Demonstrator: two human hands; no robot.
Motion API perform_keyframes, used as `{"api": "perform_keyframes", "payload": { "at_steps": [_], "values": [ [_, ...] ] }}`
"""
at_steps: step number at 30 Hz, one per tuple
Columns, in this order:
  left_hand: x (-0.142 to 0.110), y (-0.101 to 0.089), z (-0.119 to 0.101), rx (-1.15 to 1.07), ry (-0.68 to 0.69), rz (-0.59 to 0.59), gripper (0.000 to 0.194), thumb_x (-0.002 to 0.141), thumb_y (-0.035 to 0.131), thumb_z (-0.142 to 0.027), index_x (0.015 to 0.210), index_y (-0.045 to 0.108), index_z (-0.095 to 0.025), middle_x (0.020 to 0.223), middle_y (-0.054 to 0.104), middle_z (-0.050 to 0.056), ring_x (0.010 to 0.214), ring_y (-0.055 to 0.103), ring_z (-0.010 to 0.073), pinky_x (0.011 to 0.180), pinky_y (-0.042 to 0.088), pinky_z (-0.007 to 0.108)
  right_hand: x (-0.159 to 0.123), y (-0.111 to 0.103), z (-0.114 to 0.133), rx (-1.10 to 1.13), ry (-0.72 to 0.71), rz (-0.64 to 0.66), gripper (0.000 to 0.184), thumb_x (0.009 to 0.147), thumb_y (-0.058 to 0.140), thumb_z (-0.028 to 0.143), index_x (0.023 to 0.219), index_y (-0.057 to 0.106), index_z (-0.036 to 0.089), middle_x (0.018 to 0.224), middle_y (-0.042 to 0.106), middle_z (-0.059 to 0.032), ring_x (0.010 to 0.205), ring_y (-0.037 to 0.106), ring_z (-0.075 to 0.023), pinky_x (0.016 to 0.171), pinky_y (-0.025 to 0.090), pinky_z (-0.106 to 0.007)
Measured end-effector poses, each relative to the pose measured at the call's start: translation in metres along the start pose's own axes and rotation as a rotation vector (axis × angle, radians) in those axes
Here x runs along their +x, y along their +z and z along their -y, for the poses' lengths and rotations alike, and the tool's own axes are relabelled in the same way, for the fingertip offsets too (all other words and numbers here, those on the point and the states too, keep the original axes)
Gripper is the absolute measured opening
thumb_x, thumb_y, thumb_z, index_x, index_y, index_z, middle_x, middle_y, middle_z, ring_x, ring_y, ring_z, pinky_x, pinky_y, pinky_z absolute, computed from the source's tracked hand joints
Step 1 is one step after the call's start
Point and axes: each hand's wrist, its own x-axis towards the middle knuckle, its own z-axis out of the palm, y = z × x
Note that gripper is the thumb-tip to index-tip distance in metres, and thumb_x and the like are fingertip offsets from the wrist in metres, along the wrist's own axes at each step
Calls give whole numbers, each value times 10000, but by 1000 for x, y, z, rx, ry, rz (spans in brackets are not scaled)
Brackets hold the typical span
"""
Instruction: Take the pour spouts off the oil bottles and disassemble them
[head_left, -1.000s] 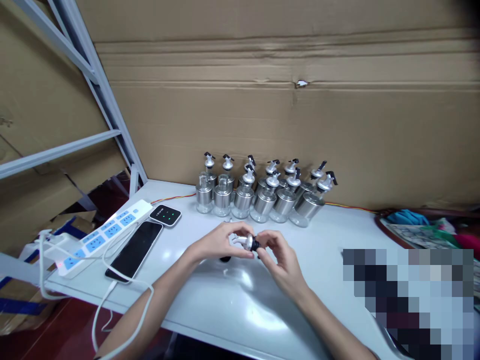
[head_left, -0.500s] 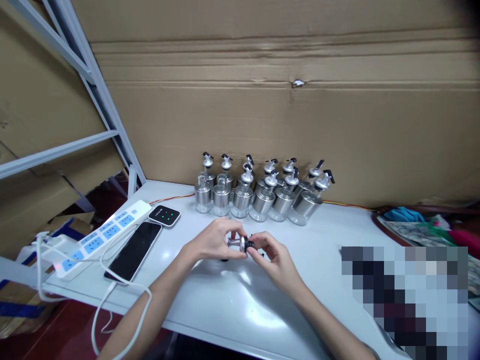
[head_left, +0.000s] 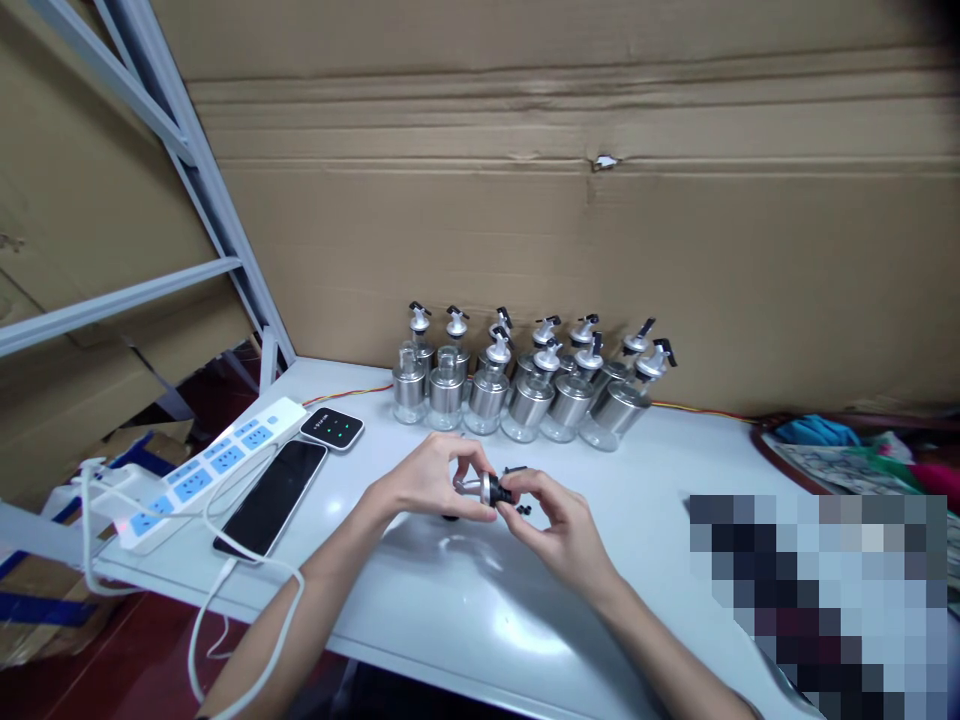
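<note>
A: Where is the pourer spout [head_left: 485, 489]?

B: Between the two hands, over the table [head_left: 420, 620], lying sideways: metal nozzle toward nine o'clock, black stopper [head_left: 502, 492] toward three.

A: And how is each hand set?

B: The left hand [head_left: 426, 482] is closed on the spout, fingers above and thumb below, curved round the nozzle and meeting the metal collar. The right hand [head_left: 564, 522] pinches the stopper narrowly between thumb and forefinger.

A: Why one at each end?

B: Probably so one steadies the metal while the other has control of the stopper. It also leaves the joint between them in plain sight.

A: The bottles [head_left: 529, 408]?

B: Seen from the spout, they run from eleven to two o'clock, in two rows near the cardboard [head_left: 525, 230]. I'd guess they stand back there so the forearms don't knock them. Two front ones, at eleven, have bare necks.

A: And nine o'clock?

B: A phone [head_left: 271, 495], with a power strip [head_left: 214, 475] just beyond; likely neighbours so the white cable [head_left: 296, 590] can reach.

A: Those dark bits [head_left: 523, 510] by the right fingers?

B: Too small and half hidden; I can't tell what they are.
</note>
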Motion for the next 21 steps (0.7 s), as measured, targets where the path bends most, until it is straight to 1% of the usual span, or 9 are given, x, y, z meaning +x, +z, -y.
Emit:
{"api": "perform_keyframes", "payload": {
  "at_steps": [7,11,21],
  "values": [
    [-1,-2,0,-64,-14,10,311,541,796,-318,763,657,-150,673,578,-31,621,471,95,607,364,213,1,1,2,-22,-121,-31,114,785,600,119,835,531,195,833,650,-32,789,638,-133,680,513,-222],
    [0,-2,1,-113,-39,24,314,541,792,-319,769,659,-148,661,568,-34,604,459,88,596,364,211,2,0,4,-51,-189,-31,147,785,595,97,866,530,201,861,648,-37,785,634,-127,675,515,-222],
    [2,-1,8,-227,-57,69,323,544,782,-329,773,652,-141,701,591,-17,645,472,99,639,383,225,5,-3,7,-108,-298,0,174,787,563,47,847,498,197,879,629,-61,772,600,-135,641,500,-242]
  ]
}}
